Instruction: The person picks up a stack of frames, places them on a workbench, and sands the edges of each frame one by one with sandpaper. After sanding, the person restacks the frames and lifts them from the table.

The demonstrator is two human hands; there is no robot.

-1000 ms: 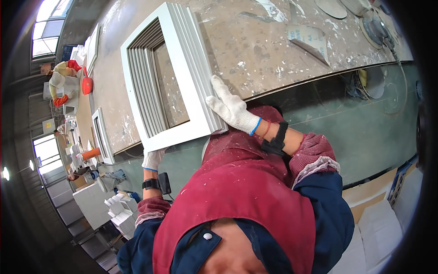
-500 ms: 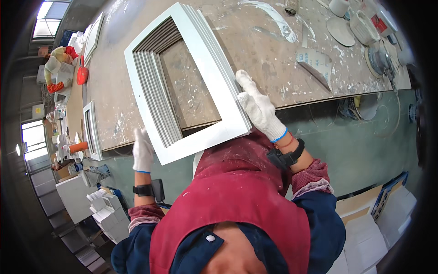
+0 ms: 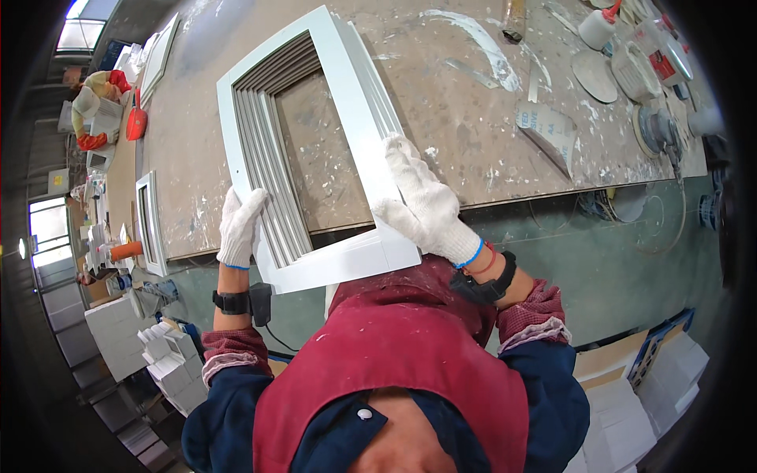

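Observation:
A stack of white rectangular frames (image 3: 359,130) lies on the worktable, its near end sticking out over the table edge against my red apron. Both my hands wear white knitted gloves. My left hand (image 3: 238,229) closes round the near left side of the stack, thumb toward the opening. On the right side, my right hand (image 3: 426,201) grips with the thumb over the top face and fingers along the outer edges. The stacked edges show as a row of ridges inside the opening. How many frames each hand holds cannot be made out.
The stained worktable (image 3: 473,150) bears a curled paper sheet (image 3: 548,130), a sander (image 3: 658,130) with a cord and a white squeeze bottle (image 3: 598,30). Another white frame (image 3: 150,225) lies at left. A person (image 3: 93,110) works at the far left. White boxes (image 3: 177,370) stand behind left.
My left hand has come up and taken hold of the stack's left side. My right hand has gone from fingers resting along the edge to a grip. The stack's near end has shifted and tilted slightly.

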